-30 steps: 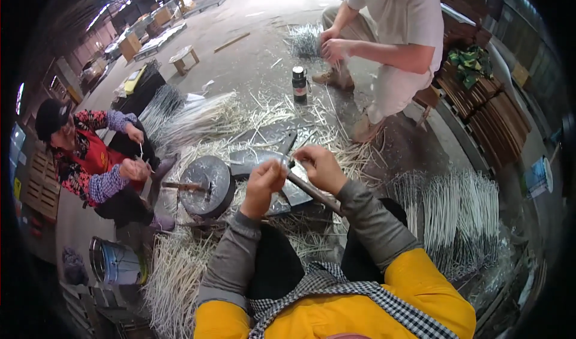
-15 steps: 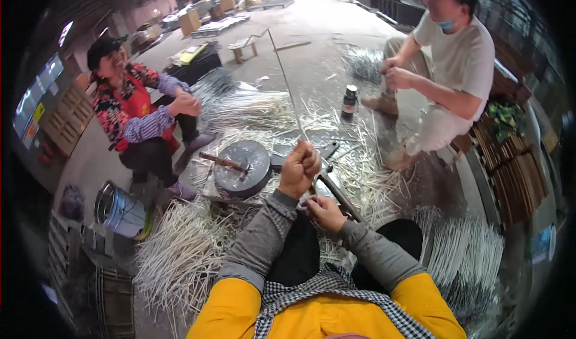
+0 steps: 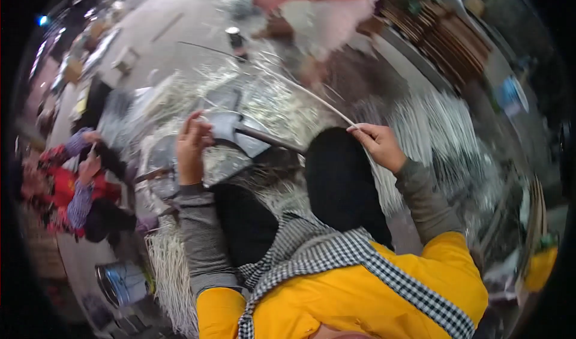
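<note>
My right hand (image 3: 381, 146), above my right knee, pinches the pale end of a long thin wire rod (image 3: 309, 95). The rod slants away to the upper left, where its far part looks dark and bent. Over on the left, my left hand (image 3: 193, 141) is raised with its fingers apart and slightly curled, and I see nothing in it. Beside that hand is a grey metal tool (image 3: 227, 126) with a dark bar handle (image 3: 270, 138) reaching toward my knees. A round grey disc (image 3: 161, 152) lies partly hidden behind my left hand.
Loose pale rods (image 3: 258, 93) litter the floor ahead. More bundles lie at right (image 3: 444, 129) and lower left (image 3: 168, 267). A dark flask (image 3: 236, 42) stands beyond. One person (image 3: 84, 189) sits at left, another (image 3: 324, 9) ahead. A bucket (image 3: 123, 282) stands lower left.
My hands have parted: the right went rightward with the rod, while the left let go of it and moved left. The view has swung to the right.
</note>
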`<action>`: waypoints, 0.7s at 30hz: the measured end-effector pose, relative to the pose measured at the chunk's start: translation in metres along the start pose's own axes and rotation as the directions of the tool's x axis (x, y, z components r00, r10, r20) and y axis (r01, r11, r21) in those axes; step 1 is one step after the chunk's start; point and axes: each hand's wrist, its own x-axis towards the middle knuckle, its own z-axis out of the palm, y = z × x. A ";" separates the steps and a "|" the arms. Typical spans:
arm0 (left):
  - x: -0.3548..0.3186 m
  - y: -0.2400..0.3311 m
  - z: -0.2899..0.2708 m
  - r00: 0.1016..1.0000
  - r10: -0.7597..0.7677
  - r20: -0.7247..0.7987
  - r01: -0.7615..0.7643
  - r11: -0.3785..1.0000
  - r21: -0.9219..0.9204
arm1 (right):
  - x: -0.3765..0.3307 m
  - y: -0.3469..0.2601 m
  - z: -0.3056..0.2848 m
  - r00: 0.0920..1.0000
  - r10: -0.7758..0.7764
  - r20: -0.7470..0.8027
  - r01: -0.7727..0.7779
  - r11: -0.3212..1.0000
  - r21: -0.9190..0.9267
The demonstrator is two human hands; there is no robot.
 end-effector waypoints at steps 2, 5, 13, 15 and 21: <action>0.000 -0.003 0.008 1.000 -0.015 -0.023 0.013 0.998 -0.062 | -0.048 0.069 -0.017 0.988 0.156 -0.013 -0.156 0.981 -0.118; 0.001 -0.012 0.002 0.997 -0.077 0.008 0.078 0.996 -0.042 | -0.139 0.183 -0.033 0.897 0.437 -0.071 -0.428 0.813 -0.394; -0.001 -0.019 0.006 0.994 -0.113 0.002 0.113 0.993 -0.022 | -0.238 0.319 -0.023 0.804 0.474 -0.359 -0.591 0.703 -0.397; 0.000 -0.014 0.007 0.994 -0.108 -0.003 0.108 0.994 -0.026 | -0.235 0.338 -0.016 0.673 0.651 -0.351 -0.738 0.616 -0.274; -0.061 0.004 -0.078 0.906 0.019 -0.422 0.066 0.980 0.186 | -0.219 0.356 0.012 0.913 0.280 -0.296 -0.407 0.597 -0.691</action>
